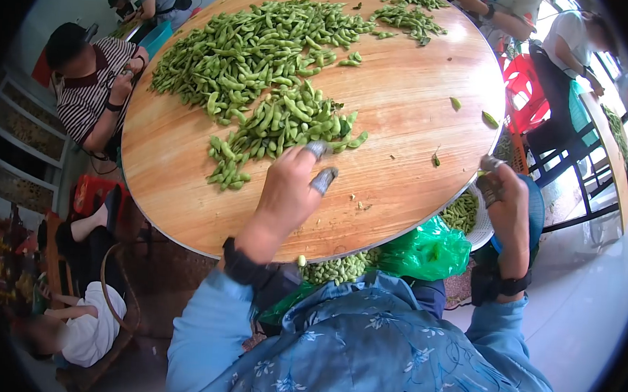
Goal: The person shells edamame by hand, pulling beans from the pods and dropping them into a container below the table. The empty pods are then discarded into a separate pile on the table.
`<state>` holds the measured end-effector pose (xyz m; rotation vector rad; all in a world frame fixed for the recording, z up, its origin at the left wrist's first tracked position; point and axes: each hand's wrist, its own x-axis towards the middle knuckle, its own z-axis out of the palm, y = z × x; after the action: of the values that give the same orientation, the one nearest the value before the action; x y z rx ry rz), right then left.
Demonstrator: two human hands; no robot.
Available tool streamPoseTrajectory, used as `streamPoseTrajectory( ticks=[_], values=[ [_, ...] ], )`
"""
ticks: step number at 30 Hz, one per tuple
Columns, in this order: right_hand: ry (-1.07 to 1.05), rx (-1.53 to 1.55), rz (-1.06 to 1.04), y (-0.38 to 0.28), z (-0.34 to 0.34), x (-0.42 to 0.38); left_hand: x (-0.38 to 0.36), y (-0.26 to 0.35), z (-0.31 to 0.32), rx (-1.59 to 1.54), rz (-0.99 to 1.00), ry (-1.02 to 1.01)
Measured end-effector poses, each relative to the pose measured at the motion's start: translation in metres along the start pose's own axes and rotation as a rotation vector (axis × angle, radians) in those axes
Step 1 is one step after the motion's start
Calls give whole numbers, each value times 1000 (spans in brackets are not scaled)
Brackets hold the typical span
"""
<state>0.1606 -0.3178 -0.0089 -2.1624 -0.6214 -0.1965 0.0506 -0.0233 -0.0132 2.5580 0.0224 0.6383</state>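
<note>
My left hand (289, 194) is over the round wooden table (386, 193), at the near edge of a small heap of green pods (290, 123). Its thumb and index finger, wrapped in silver-grey covering, are apart with nothing seen between them. A larger pod pile (244, 48) lies behind. Off the table's right edge, my right hand (506, 208) is raised beside a blue basket (532, 209), its wrapped fingers curled together; whatever they hold is hidden. Below the near edge, shelled beans (335, 269) lie beside a green plastic bag (429, 252).
A white basket (482, 224) with pods (460, 212) is under the table's right edge. A person in a striped shirt (90, 96) sits at left; another person's arm (497, 19) reaches in at the far right. Red chair (525, 94) and black chair frames stand at right.
</note>
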Motion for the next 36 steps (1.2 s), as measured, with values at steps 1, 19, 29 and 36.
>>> streamPoseTrajectory(
  ticks=[1, 19, 29, 36],
  values=[
    [14, 141, -4, -4, 6, -3, 10, -6, 8, -1, 8, 1],
    [-182, 539, 153, -21, 29, -5, -32, 6, -14, -1465, -618, -161],
    [-813, 1199, 236, -93, 77, -14, -48, 41, -11, -1433, -605, -131],
    [-796, 1170, 273, -96, 74, -17, -50, 44, -11, -1428, -578, -154]
  ],
)
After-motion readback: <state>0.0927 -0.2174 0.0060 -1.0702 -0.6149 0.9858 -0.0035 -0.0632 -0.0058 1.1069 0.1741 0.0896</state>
